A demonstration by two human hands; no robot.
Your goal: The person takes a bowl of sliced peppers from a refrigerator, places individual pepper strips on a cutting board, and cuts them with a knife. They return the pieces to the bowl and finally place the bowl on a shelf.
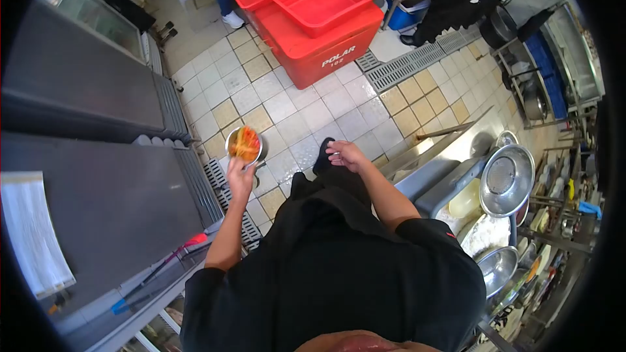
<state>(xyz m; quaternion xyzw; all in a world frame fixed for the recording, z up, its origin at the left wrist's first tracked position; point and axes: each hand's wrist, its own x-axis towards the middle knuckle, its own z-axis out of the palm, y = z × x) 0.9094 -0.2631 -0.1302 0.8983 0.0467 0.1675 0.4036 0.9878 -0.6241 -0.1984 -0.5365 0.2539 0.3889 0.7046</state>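
A: State the location of the metal pot (263, 148).
B: It is left of the wearer's body, above the tiled floor (301, 118) and near the grey cabinet (85, 85). Its opening faces up and shows orange and yellow food pieces (245, 144).

A: Specify the condition of the left hand (240, 178).
B: The fingers are closed on the near edge of the metal pot. Whether they grip its rim or a handle cannot be told.

A: Specify the condition of the right hand (348, 155).
B: It is in front of the body, well apart from the metal pot. The fingers are loosely bent and partly spread, with narrow gaps. A black shoe (324, 156) shows just beside the fingertips, lower down.

A: Identify the equipment on the far side.
B: A red bin (297, 58) marked POLAR stands on the floor, with a red tray (317, 21) on top. A co-worker in dark clothing (438, 10) is farther right.

A: Identify the equipment on the right.
B: A perforated metal bowl (502, 182) sits at the grey basin (438, 197). A second metal bowl (499, 268) is nearer.
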